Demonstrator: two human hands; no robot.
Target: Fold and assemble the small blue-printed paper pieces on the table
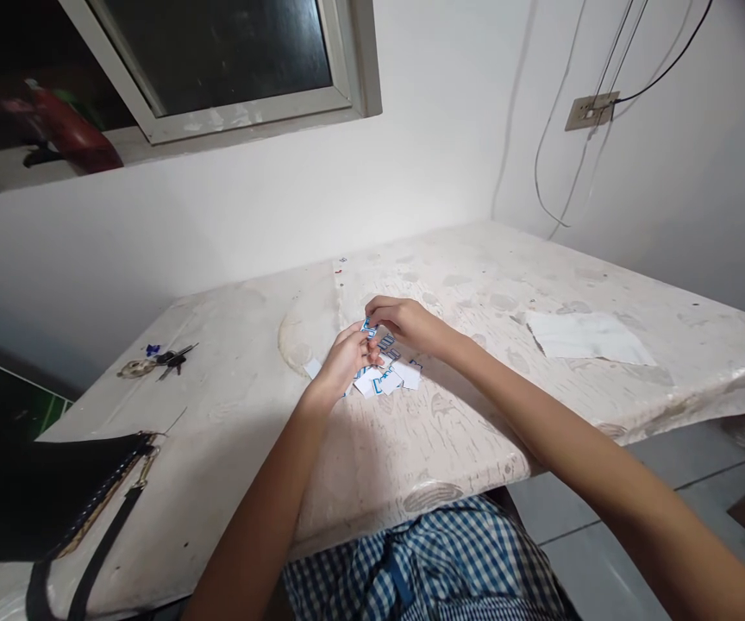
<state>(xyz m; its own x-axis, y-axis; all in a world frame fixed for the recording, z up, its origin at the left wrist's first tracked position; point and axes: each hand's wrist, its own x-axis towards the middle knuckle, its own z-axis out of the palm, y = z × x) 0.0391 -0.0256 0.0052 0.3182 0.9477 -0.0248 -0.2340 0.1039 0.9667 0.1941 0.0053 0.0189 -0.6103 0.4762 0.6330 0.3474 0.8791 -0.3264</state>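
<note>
My left hand (344, 360) is closed on a small white paper card with blue print (368, 327), over the middle of the table. My right hand (404, 319) reaches across from the right, its fingertips pinched on the upper edge of the same card. Right below both hands lies a loose pile of small white paper cards (391, 379), several with blue lettering or outlines. Part of that pile is hidden by my fingers. One pale card (312, 368) sits apart, just left of my left wrist.
Keys (175, 358) lie on the table (243, 345) at the left, above a black bag or case with a strap (107, 535). A torn white sheet (589, 338) is at the right. Behind are a wall, a window (249, 112) and a socket with cables (592, 110).
</note>
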